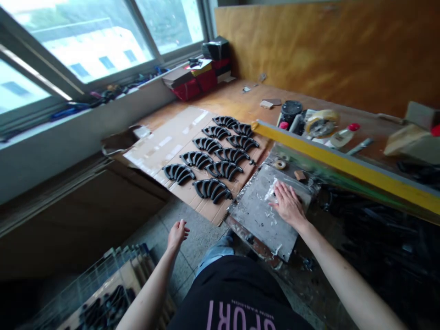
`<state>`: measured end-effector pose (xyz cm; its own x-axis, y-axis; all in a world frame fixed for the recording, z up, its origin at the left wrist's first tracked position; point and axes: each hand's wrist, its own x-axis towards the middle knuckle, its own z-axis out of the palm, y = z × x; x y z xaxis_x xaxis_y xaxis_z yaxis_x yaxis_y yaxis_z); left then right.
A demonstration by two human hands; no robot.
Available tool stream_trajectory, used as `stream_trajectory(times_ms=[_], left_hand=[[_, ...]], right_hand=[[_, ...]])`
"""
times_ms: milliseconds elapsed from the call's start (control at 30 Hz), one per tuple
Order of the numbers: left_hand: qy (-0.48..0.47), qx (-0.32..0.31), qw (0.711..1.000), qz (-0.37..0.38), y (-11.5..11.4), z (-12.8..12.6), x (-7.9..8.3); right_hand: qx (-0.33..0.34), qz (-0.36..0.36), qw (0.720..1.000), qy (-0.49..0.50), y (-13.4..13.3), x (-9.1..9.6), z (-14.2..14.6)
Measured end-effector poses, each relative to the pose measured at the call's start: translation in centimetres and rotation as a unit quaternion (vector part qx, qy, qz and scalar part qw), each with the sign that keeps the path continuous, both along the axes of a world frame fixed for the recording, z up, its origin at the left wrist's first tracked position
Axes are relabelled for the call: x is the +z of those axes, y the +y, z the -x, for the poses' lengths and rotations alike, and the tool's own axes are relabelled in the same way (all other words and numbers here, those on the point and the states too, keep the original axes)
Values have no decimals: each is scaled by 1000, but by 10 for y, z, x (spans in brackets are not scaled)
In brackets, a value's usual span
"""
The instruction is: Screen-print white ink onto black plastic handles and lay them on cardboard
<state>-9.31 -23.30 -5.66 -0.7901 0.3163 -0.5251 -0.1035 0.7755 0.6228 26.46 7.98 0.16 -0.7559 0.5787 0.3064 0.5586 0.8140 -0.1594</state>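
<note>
My right hand point(288, 204) lies flat, fingers spread, on a worn metal plate point(261, 220) at the bench's near edge, touching a scrap of clear tape or plastic. My left hand point(177, 233) hangs in the air over the floor, fingers loosely apart and holding nothing, just short of the cardboard sheet point(165, 142). On that sheet lie several black curved plastic parts point(212, 189) in two rows.
A yellow-edged screen frame point(343, 162) slants across the bench. Behind it sit a tape roll point(321, 123), a black jar point(290, 110) and a red-capped bottle point(343, 135). Red boxes point(195, 82) stand by the window. A rack with more black parts point(103, 307) is low left.
</note>
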Motion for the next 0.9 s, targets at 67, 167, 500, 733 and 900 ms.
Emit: stream_trajectory(times_ms=[67, 167, 500, 733, 900], left_hand=[[-15, 32, 999, -2, -13, -8, -4], [-44, 85, 995, -5, -32, -18, -14], [-94, 226, 966, -80, -44, 64, -40], [-64, 272, 946, -166, 13, 301, -37], [-60, 292, 929, -220, 77, 449, -16]], right_hand=[[37, 11, 999, -2, -8, -5, 6], [132, 61, 989, 12, -27, -3, 19], [99, 504, 858, -23, -154, 12, 96], [-233, 705, 670, 6, -185, -56, 166], [-429, 727, 513, 156, -207, -84, 208]])
